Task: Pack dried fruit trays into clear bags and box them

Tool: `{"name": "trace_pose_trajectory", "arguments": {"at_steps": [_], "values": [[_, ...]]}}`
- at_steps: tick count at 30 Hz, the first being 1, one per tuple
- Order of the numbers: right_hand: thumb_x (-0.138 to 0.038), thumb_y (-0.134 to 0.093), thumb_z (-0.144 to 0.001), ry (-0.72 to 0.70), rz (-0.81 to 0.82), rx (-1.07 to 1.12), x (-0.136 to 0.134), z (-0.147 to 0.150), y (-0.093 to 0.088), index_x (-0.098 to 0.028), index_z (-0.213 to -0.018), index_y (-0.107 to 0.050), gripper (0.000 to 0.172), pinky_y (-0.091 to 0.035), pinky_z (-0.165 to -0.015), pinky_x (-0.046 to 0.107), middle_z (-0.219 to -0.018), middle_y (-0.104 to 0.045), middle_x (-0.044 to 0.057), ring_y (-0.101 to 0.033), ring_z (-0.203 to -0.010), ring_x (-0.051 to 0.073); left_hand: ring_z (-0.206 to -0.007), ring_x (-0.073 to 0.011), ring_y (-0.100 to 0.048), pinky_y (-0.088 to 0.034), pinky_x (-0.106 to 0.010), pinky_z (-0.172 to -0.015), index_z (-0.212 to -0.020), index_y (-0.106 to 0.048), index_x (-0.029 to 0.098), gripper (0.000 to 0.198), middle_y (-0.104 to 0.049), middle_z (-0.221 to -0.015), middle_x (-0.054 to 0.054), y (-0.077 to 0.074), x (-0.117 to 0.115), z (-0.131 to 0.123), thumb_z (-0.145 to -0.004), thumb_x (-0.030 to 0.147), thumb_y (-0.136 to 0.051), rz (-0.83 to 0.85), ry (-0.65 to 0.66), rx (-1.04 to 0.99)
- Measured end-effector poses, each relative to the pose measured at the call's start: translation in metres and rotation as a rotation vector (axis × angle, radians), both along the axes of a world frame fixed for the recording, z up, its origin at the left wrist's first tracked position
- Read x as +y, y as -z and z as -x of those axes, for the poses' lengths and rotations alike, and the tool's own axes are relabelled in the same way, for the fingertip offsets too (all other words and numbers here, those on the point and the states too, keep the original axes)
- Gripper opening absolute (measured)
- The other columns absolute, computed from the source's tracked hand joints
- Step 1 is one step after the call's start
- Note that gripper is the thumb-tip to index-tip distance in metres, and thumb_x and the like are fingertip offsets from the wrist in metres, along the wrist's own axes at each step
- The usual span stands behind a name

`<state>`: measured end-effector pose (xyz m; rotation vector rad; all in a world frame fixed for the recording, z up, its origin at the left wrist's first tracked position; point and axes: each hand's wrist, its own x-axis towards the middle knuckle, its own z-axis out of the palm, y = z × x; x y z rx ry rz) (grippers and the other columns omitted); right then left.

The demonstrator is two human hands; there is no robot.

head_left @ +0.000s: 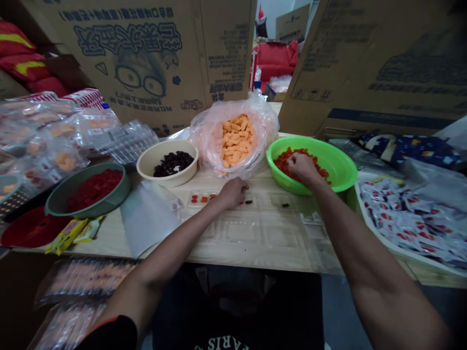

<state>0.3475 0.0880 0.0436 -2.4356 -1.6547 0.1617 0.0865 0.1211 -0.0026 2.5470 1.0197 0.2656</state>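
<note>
My left hand is over the upper middle of a clear plastic compartment tray, its fingers curled and pointing down. Whatever those fingers hold is hidden. Beside them lies a small dark piece, and another dark piece sits in a compartment to the right. Red and orange pieces fill the tray's upper left compartment. Inside a bright green bowl, my right hand touches orange chopped pieces that look like dried fruit. Its fingers are closed, and their tips are too hidden to show what they grip.
Behind the tray stand a cream bowl of dark dried pieces and an open plastic bag of orange biscuits. A grey-green bowl of red pieces is left. At right, a white tray holds small packets. Cardboard boxes wall the back.
</note>
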Motion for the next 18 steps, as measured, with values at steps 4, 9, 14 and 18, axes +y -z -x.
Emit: {"name": "trace_pose_trajectory", "arguments": {"at_steps": [4, 9, 14, 18], "values": [[-0.020, -0.043, -0.094, -0.380, -0.128, 0.046, -0.021, 0.066, 0.005, -0.015, -0.097, -0.069, 0.027, -0.043, -0.076, 0.026, -0.095, -0.073, 0.011, -0.064, -0.084, 0.020, -0.091, -0.0166, -0.069, -0.053, -0.027, -0.086, -0.111, -0.073, 0.015, 0.033, -0.076, -0.100, -0.006, 0.001, 0.011, 0.001, -0.092, 0.012, -0.047, 0.115, -0.292, -0.198], [-0.022, -0.052, -0.092, -0.509, 0.045, 0.073, -0.030, 0.112, 0.031, -0.013, -0.116, -0.068, 0.030, -0.044, -0.081, 0.028, -0.103, -0.074, 0.013, -0.066, -0.092, 0.023, -0.089, -0.0164, -0.069, -0.053, -0.027, -0.086, -0.106, -0.075, 0.015, 0.031, -0.076, -0.100, -0.006, -0.001, 0.011, 0.007, -0.090, 0.010, -0.048, 0.135, -0.319, -0.161], [-0.020, -0.040, -0.095, -0.198, -0.179, -0.005, -0.005, 0.043, 0.009, -0.012, -0.128, -0.063, 0.041, -0.044, -0.094, 0.037, -0.118, -0.069, 0.018, -0.063, -0.107, 0.029, -0.098, -0.0203, -0.068, -0.051, -0.029, -0.091, -0.101, -0.077, 0.016, 0.027, -0.075, -0.105, -0.008, 0.000, -0.004, 0.015, -0.086, 0.012, -0.054, 0.076, -0.239, -0.078], [-0.028, -0.067, -0.078, -0.154, 0.170, 0.036, 0.020, -0.018, 0.004, -0.013, -0.136, -0.058, 0.060, -0.047, -0.093, 0.042, -0.129, -0.064, 0.020, -0.061, -0.111, 0.035, -0.103, -0.0212, -0.067, -0.050, -0.028, -0.090, -0.101, -0.078, 0.018, 0.028, -0.075, -0.107, -0.008, -0.002, -0.010, 0.010, -0.085, 0.013, -0.055, 0.018, -0.158, 0.060]]}}
